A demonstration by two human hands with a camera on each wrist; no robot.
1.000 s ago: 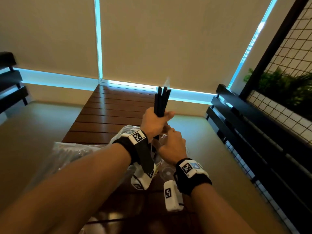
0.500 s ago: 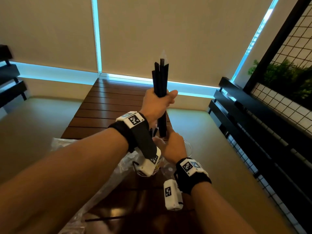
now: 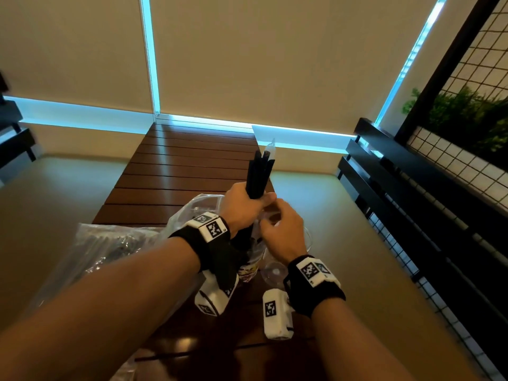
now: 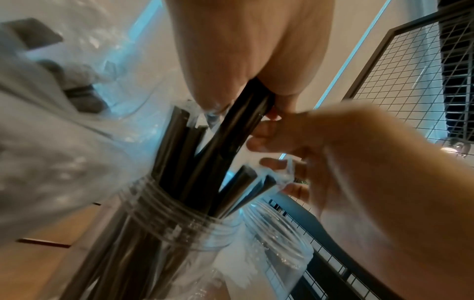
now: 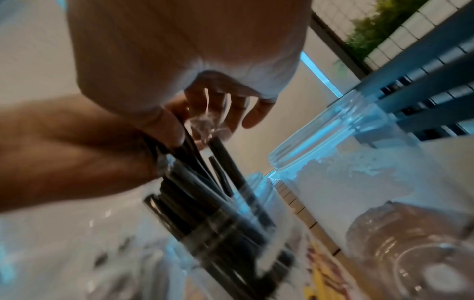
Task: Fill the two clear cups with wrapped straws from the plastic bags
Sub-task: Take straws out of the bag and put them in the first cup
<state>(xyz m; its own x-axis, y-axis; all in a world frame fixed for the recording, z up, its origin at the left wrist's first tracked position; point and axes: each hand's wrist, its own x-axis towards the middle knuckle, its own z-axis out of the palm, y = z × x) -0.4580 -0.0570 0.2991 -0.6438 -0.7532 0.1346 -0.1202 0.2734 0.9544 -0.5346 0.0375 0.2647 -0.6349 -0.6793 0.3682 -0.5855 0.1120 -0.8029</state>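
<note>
My left hand [image 3: 246, 203] grips a bundle of black wrapped straws [image 3: 259, 174] upright, their lower ends down in a clear cup [image 4: 179, 223] that holds several more straws. Just right of it, my right hand [image 3: 279, 224] has its fingers [image 5: 231, 107] curled on the clear wrapper tip of a straw [image 5: 223, 154] standing in that cup. A second clear cup [image 3: 275, 272] stands empty right beside the first and shows close up in the right wrist view [image 5: 359, 162]. The cups' bases are partly hidden behind my wrists in the head view.
A crumpled plastic bag of straws [image 3: 110, 243] lies on the left of the brown slatted table [image 3: 178, 171], and another clear bag [image 3: 198, 207] bulges behind my left wrist. A black railing [image 3: 412, 193] and a wire grid with plants [image 3: 467, 119] run along the right.
My left hand lifted the straw bundle high, then lowered it back into the cup. The right hand rose from the cup towards the left hand.
</note>
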